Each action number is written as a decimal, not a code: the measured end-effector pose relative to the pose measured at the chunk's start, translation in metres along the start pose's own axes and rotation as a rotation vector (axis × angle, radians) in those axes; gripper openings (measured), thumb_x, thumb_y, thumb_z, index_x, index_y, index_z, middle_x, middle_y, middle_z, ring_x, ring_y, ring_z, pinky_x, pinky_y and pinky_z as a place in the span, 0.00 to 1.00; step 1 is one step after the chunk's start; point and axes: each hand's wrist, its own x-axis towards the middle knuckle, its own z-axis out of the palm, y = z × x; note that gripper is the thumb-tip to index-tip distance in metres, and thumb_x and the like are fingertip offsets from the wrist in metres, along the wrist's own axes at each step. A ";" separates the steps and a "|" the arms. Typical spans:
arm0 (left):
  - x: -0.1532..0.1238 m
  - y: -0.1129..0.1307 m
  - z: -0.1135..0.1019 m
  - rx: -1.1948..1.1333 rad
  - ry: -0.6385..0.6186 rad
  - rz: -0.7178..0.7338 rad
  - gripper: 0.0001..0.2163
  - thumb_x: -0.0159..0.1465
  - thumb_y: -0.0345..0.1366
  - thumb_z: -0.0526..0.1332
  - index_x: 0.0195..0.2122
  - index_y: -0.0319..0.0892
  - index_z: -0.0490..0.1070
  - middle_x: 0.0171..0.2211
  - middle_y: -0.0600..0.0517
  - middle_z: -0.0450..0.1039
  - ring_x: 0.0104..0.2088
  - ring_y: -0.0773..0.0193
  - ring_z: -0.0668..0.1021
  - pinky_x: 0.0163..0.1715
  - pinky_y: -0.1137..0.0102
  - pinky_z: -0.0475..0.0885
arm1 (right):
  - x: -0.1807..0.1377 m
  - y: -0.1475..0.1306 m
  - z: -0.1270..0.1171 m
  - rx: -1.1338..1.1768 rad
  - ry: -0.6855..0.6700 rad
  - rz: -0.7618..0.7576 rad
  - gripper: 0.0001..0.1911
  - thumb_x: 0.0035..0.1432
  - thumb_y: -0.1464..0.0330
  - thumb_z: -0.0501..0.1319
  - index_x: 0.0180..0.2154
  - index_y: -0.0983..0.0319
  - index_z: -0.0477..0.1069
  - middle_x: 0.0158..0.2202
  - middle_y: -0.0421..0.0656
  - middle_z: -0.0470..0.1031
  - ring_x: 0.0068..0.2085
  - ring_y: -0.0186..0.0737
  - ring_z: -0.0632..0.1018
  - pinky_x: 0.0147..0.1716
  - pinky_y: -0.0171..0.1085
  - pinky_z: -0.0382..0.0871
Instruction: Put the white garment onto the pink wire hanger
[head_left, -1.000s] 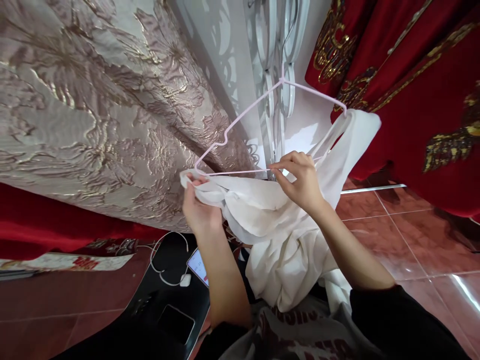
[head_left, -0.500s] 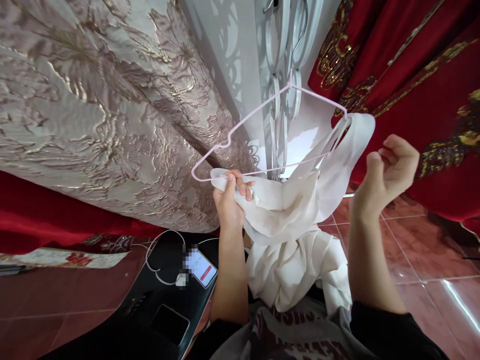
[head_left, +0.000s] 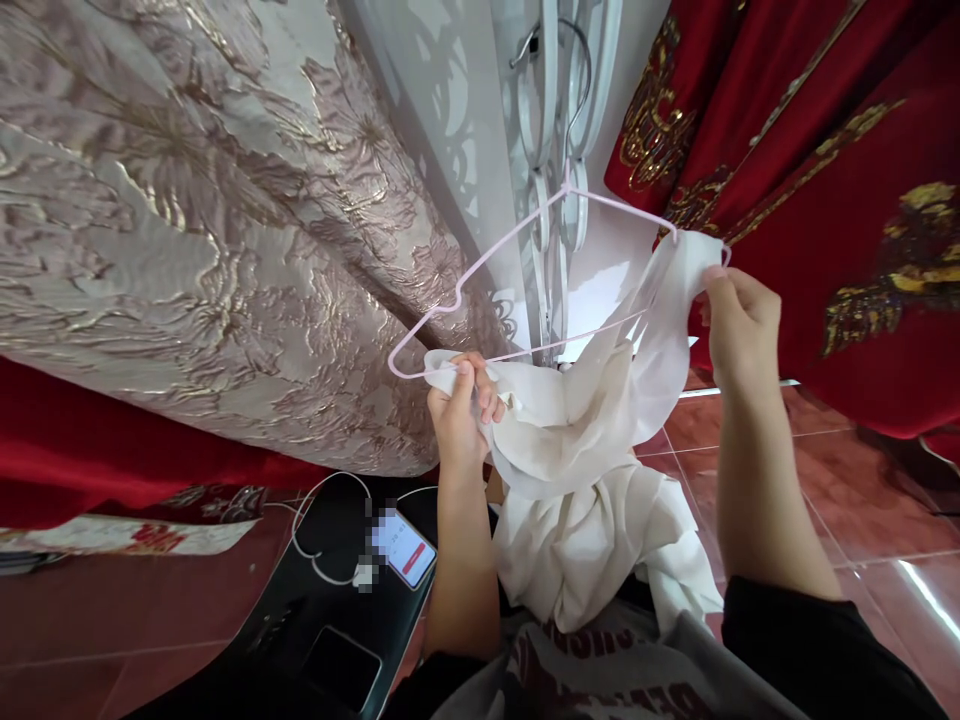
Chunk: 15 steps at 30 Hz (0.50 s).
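Two grips point(head_left: 459, 412) point(head_left: 745, 325), white garment point(head_left: 574, 445) sagging between them.

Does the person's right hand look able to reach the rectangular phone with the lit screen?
Probably not directly: the right hand holds the white cloth garment, and the left forearm lies between it and the phone.

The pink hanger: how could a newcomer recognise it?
Between the pale textured drape and the red drape, the left hand and right hand hold white cloth. Above it shows the hanger: thin, pink, with metal hook, unlike the white metalwork behind.
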 end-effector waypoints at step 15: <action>0.000 0.001 -0.001 -0.007 -0.026 -0.032 0.16 0.60 0.47 0.73 0.33 0.39 0.73 0.15 0.62 0.57 0.11 0.78 0.56 0.09 0.83 0.54 | 0.004 0.007 0.008 0.301 -0.270 0.059 0.15 0.60 0.57 0.61 0.39 0.62 0.74 0.40 0.50 0.76 0.41 0.41 0.76 0.42 0.42 0.70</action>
